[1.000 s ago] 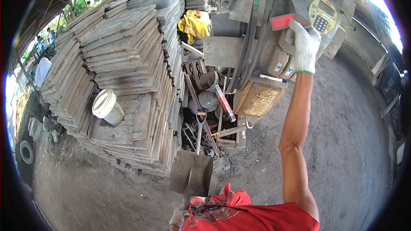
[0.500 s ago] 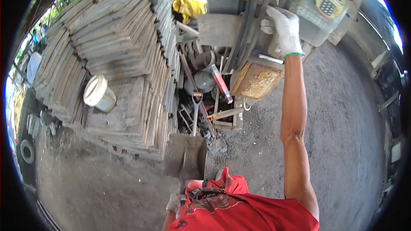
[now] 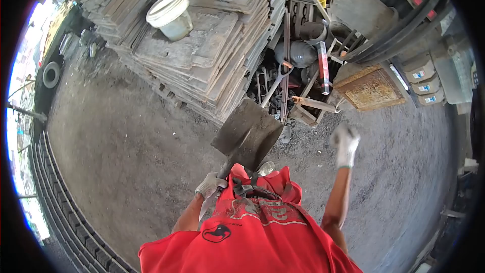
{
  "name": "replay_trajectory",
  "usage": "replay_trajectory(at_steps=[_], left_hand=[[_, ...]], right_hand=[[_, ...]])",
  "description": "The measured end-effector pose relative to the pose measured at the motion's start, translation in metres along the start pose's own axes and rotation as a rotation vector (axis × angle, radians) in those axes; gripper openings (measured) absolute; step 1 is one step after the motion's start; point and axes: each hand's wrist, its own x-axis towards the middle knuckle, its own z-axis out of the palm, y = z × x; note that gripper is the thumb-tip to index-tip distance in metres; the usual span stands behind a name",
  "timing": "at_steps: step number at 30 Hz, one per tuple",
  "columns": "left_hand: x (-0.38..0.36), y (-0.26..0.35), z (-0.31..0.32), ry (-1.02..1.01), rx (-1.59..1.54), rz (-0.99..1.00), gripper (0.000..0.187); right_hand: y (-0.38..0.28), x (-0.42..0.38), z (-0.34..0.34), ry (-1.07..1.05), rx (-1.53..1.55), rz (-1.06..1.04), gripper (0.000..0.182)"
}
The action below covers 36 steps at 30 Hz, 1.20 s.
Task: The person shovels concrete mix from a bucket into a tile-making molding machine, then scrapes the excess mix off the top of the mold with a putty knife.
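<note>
Wrapped round the shaft of a shovel, my left hand (image 3: 211,185) wears a pale glove and sits beside the red shirt (image 3: 252,237). The shovel's dark, broad blade (image 3: 247,134) points forward from it, over the ground. My right hand (image 3: 346,139), also gloved, is in the air over the grey floor on the right, touching nothing that I can see. Its fingers are blurred and look curled. A second tool's grey D-shaped handle (image 3: 283,73) stands out beyond the blade, among the clutter.
Tall stacks of flat boards (image 3: 197,76) carry a white bucket (image 3: 171,17). Beyond the blade lie a red-and-white box (image 3: 323,68), scrap and a rusty-faced panel (image 3: 374,88). A tyre (image 3: 51,75) is at the far left, above long dark rails (image 3: 76,212).
My right hand has come down and back from beside the keypad device at the upper right. The view has turned left and lower, and my left hand with the shovel shows more fully.
</note>
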Motion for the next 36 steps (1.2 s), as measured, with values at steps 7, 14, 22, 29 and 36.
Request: replay_trajectory(at_steps=[7, 14, 22, 29, 36], left_hand=[[-0.041, 0.013, 0.006, 0.099, 0.058, 0.001, 0.02], [-0.064, -0.019, -0.016, 0.221, 0.21, 0.059, 0.029], [-0.087, -0.055, -0.077, 0.347, 0.174, 0.092, 0.034], [-0.124, -0.103, -0.167, 0.413, 0.006, 0.085, 0.037], [-0.153, -0.115, -0.243, 0.494, -0.382, 0.157, 0.024]], right_hand=[[0.251, -0.083, -0.009, -0.258, -0.204, 0.438, 0.015], [0.274, -0.108, 0.006, -0.342, -0.327, 0.516, 0.013], [0.205, -0.066, 0.115, -0.435, -0.387, 0.398, 0.013], [0.19, -0.099, 0.241, -0.663, -0.468, 0.281, 0.011], [0.156, -0.139, 0.391, -0.973, -0.745, -0.414, 0.027]])
